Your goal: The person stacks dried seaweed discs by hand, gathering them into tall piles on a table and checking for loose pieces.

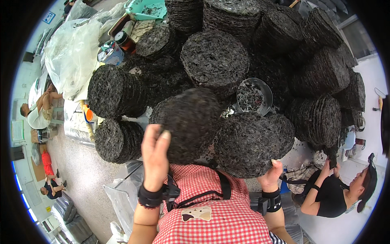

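My left hand (155,158) grips the left side of a round, black disc of dried seaweed (193,122), which is tilted and smeared by motion. Its thumb and fingers show at the edge; what lies under the disc is hidden. On the right, another seaweed disc (254,142) lies nearly flat, and my right hand (271,175) pinches its lower right edge with the thumb on top. Whether single sheets or several are in each hand, I cannot tell. Just beyond the right disc stands a round metal bowl (267,97) with small scraps inside.
Upright and toppled seaweed stacks (214,61) crowd the table's far side and both flanks. A dark jar (124,40), a small bucket (113,55) and a turquoise basin (140,14) stand at far left, near clear plastic sheeting (73,53). A co-worker (335,191) handles seaweed at right.
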A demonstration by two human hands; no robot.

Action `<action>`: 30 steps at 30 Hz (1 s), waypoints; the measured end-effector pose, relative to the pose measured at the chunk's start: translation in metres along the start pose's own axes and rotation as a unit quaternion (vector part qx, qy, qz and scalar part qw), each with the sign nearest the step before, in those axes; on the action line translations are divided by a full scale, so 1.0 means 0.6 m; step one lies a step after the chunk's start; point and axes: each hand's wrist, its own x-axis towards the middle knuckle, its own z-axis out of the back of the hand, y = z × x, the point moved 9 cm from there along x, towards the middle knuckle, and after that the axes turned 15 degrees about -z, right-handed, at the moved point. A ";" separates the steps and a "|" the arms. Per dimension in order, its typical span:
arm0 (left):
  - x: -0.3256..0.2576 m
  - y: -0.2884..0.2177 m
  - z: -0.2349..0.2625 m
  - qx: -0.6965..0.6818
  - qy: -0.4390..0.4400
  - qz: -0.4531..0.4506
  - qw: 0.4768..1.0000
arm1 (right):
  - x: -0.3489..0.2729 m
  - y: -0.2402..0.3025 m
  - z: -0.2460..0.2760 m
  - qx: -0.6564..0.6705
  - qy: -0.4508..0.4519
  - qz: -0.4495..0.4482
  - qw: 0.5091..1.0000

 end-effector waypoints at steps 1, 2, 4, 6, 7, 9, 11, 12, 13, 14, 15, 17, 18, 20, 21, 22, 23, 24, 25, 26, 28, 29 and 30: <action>0.005 0.015 0.031 -0.025 -0.035 0.014 0.999 | 0.002 -0.003 0.003 0.035 0.005 -0.010 0.999; 0.008 0.033 0.054 -0.049 -0.047 0.026 0.997 | 0.002 -0.002 -0.002 0.046 -0.002 -0.013 0.999; 0.005 0.076 0.105 -0.044 -0.056 0.063 0.995 | 0.002 -0.001 -0.001 0.039 -0.006 -0.009 0.999; 0.002 0.109 0.139 0.074 -0.030 0.046 0.996 | 0.001 0.000 0.000 0.033 -0.011 -0.007 0.999; 0.003 0.115 0.146 0.190 -0.004 0.028 0.981 | 0.000 0.000 -0.001 0.024 -0.019 -0.012 0.999; -0.001 0.109 0.150 0.311 -0.002 -0.035 0.950 | 0.001 -0.006 -0.007 0.016 -0.026 -0.020 0.999; -0.005 0.107 0.142 0.332 -0.013 -0.047 0.942 | 0.002 -0.004 -0.023 0.005 0.007 -0.009 1.000; -0.006 0.107 0.137 0.331 -0.013 -0.046 0.942 | 0.003 -0.005 -0.015 0.004 0.007 -0.009 1.000; -0.005 0.092 0.136 0.370 -0.029 -0.075 0.926 | 0.007 -0.009 -0.009 0.001 0.018 -0.011 1.000; -0.005 0.074 0.133 0.407 -0.045 -0.103 0.906 | 0.008 -0.011 -0.007 -0.003 0.030 -0.014 0.999; -0.005 0.064 0.124 0.407 -0.046 -0.102 0.907 | 0.008 -0.011 -0.003 -0.004 0.029 -0.014 0.999; -0.002 0.019 0.078 0.380 0.000 -0.170 0.909 | 0.010 -0.018 -0.011 -0.006 0.046 -0.034 0.998; -0.005 0.002 0.044 0.351 0.045 -0.190 0.916 | 0.009 -0.020 -0.012 -0.008 0.047 -0.036 0.998; -0.018 -0.029 -0.041 0.262 0.127 -0.195 0.937 | 0.006 -0.014 -0.016 -0.061 0.037 -0.009 0.997; -0.034 -0.034 -0.083 0.235 0.182 -0.208 0.932 | 0.006 -0.016 -0.027 -0.063 0.042 -0.013 0.997; -0.053 -0.038 -0.131 0.203 0.243 -0.214 0.924 | 0.003 -0.015 -0.043 -0.089 0.047 0.001 0.995; -0.073 -0.046 -0.173 0.156 0.289 -0.237 0.914 | 0.000 -0.014 -0.057 -0.114 0.053 0.013 0.992; -0.090 -0.046 -0.205 0.142 0.328 -0.234 0.904 | -0.002 -0.018 -0.064 -0.110 0.052 0.006 0.993; -0.107 -0.046 -0.233 0.126 0.366 -0.231 0.893 | -0.006 -0.022 -0.068 -0.111 0.054 0.005 0.992; -0.116 -0.047 -0.250 0.143 0.364 -0.239 0.889 | -0.009 -0.027 -0.068 -0.143 0.042 0.002 0.989; -0.128 -0.047 -0.271 0.159 0.363 -0.249 0.884 | -0.018 -0.034 -0.084 -0.195 0.023 -0.001 0.981; -0.132 -0.040 -0.277 0.179 0.365 -0.238 0.882 | -0.016 -0.037 -0.081 -0.195 0.022 0.000 0.981; -0.134 -0.034 -0.279 0.199 0.367 -0.228 0.880 | -0.015 -0.040 -0.078 -0.188 0.036 0.011 0.982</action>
